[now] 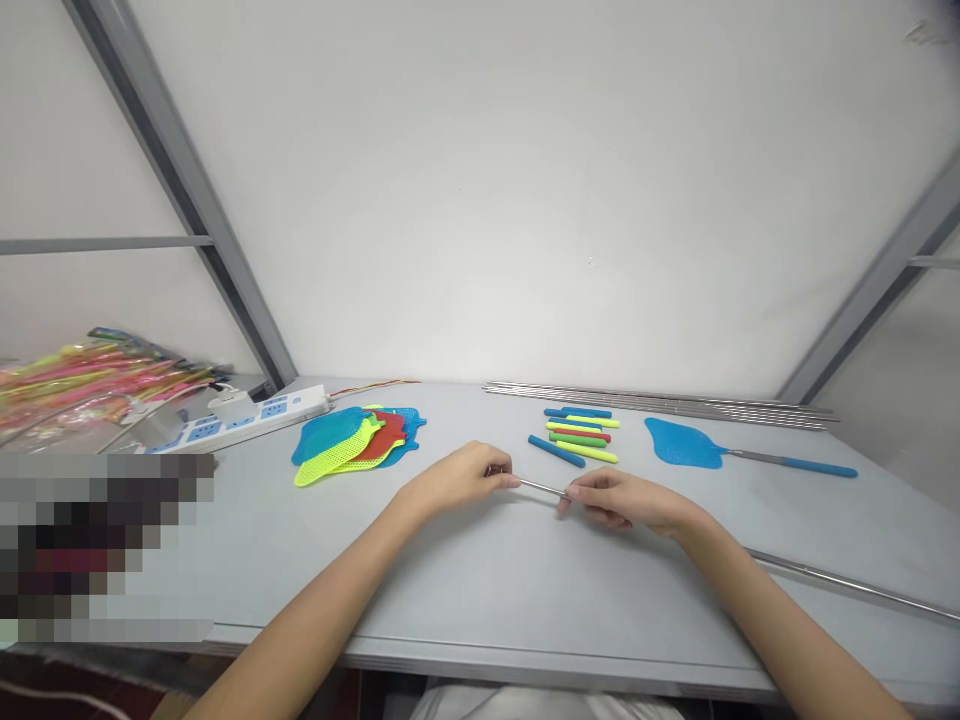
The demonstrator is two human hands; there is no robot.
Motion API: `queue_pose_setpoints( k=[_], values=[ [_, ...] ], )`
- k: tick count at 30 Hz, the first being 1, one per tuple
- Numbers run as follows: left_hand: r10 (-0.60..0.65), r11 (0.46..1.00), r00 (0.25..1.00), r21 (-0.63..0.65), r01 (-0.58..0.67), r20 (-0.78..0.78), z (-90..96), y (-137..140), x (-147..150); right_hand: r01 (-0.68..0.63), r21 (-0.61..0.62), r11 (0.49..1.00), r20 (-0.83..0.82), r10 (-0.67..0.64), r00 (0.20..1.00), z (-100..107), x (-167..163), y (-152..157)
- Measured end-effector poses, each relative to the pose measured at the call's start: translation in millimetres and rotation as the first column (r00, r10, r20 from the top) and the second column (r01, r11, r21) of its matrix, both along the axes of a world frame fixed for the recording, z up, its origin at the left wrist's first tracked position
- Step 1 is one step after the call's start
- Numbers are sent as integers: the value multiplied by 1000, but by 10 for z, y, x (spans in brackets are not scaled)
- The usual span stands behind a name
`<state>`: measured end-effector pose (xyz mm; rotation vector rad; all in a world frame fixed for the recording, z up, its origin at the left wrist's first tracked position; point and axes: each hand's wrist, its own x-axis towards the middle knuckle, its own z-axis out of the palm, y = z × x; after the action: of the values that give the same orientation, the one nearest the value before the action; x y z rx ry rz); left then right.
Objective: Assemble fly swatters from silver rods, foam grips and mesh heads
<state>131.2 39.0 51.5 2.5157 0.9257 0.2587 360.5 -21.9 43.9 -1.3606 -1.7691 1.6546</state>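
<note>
Between my two hands is a thin metal rod (541,487), held above the grey table. My left hand (474,474) pinches its left end between thumb and fingers. My right hand (611,497) grips it a short way along. A longer metal tube (847,579) emerges from behind my right forearm and runs out at the right edge; it lines up with the rod, but my arm hides any join. Just beyond my hands lie several coloured handle sleeves (581,439) in blue, yellow, green and red. To their right rests a blue fly swatter (684,444) with a blue grip.
Swatter heads (352,440) in blue, yellow and red are piled at left. Behind them is a white power strip (259,415) with plugs, near bagged colourful sticks (97,380). Several long metal rods (660,403) lie along the back wall. The table's front edge (555,665) is close.
</note>
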Motion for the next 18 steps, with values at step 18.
queue_pose_setpoints(
  k=[18],
  values=[
    [-108, 994, 994, 9, 108, 10, -150, -103, 110, -40, -50, 998, 97, 45, 994, -87, 36, 9]
  ],
)
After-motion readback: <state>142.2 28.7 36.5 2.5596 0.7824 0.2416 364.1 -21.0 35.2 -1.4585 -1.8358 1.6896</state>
